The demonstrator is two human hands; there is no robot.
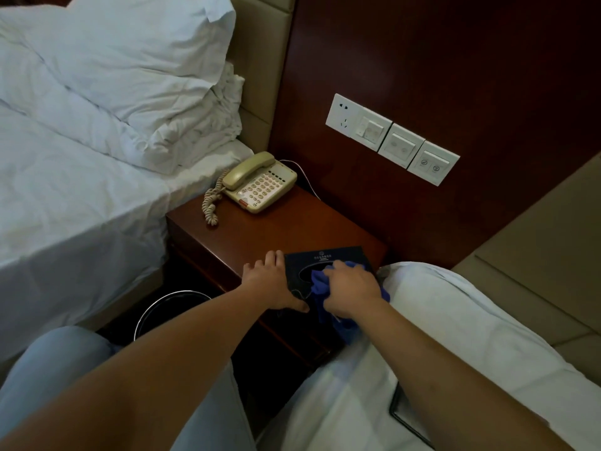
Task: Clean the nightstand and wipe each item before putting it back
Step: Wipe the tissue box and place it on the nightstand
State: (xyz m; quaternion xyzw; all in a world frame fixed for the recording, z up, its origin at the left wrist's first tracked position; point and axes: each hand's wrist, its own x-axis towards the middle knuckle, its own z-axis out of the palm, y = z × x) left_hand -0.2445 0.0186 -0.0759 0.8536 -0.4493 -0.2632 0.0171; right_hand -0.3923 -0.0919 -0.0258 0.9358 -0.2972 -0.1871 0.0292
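- Right hand (349, 288), its grip closed around a bunched blue cloth (320, 288), presses that cloth onto the top of a dark tissue box (320, 257); folds of the cloth hang down over the near edge of the box.
- Left hand (271, 281) has a wider grip on the same box: fingers lie against its left side, the thumb reaches along its near edge, steadying it.
- Both bare forearms stretch in from the near edge, above a knee in light blue trousers at the near left.
- At the near right lies a bed with white bedding (439, 320), and a flat dark-edged object (409, 415) rests on it, partly covered by the right forearm; I cannot tell what it is.
- Down on the floor, near left of the table, stands a round bin (156, 307) with a shiny rim.
- The tissue box sits at the near right corner of the dark wooden nightstand table (260, 229).
- At the far left corner of the table stands a beige telephone (260, 187), handset on its cradle, coiled cord hanging over the left edge.
- Left of the table is another bed, with white sheets and a crumpled pillow (130, 76).
- On the dark wooden wall panel (455, 60) beyond, a row of white sockets and switches (392, 139) is mounted, far right of the telephone.
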